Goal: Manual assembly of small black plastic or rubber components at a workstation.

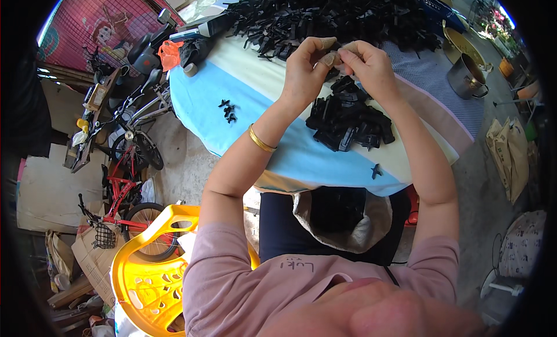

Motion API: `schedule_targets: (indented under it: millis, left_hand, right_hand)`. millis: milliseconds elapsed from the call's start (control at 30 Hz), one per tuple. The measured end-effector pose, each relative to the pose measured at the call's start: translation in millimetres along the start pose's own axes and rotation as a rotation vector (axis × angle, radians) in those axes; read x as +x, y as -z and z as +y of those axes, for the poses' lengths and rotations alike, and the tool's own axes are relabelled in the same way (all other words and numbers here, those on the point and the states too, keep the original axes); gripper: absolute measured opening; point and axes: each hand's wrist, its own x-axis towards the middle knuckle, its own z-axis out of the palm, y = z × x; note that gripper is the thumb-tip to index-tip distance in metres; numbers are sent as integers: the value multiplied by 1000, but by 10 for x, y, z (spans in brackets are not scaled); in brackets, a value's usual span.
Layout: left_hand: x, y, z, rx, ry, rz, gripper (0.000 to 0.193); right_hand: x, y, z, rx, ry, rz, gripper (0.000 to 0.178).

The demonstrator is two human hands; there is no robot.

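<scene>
Close together in the head view, the left hand (310, 67) and the right hand (368, 69) meet above the far middle of the surface (200, 119), fingertips nearly touching. The left forearm slants up from the near left toward the far right, its elbow bent and a gold bracelet (262, 138) round it below the wrist. The left hand's fingers curl inward toward the thumb, with beige wraps on some of the tips. The right forearm rises from the near right and slants to the left, its elbow bent too; that hand is also drawn in, thumb and forefinger pointing left toward the other hand. Both are nearly closed at the tips, but whether they pinch a small piece between them I cannot tell.

Just on the near side of the hands lies a small heap of black pieces (351, 122), and beyond them spreads a large pile of black pieces (336, 15). A few loose pieces (228, 110) lie well to the left, and a single black piece (376, 171) sits by the near edge. An open bag (371, 226) rests at the person's lap. To the far right stands a metal pot (466, 78).
</scene>
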Motion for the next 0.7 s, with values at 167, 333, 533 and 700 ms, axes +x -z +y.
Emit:
schedule_targets:
  millis: [167,333,533,700]
  left_hand:
    - [-39,-21,-21,150,-124,56,19]
    - [26,-7,4,366,-314,11,21]
    - [152,152,130,-703,284,-43,23]
    - [112,168,100,-539,361,-194,37]
  right_hand:
    - [-10,-4,-12,53,-95,-25,19]
    - [30,7,94,47,87,0,16]
    - [46,141,83,-113,218,11,18]
    - [27,133,27,-67,277,-15,15]
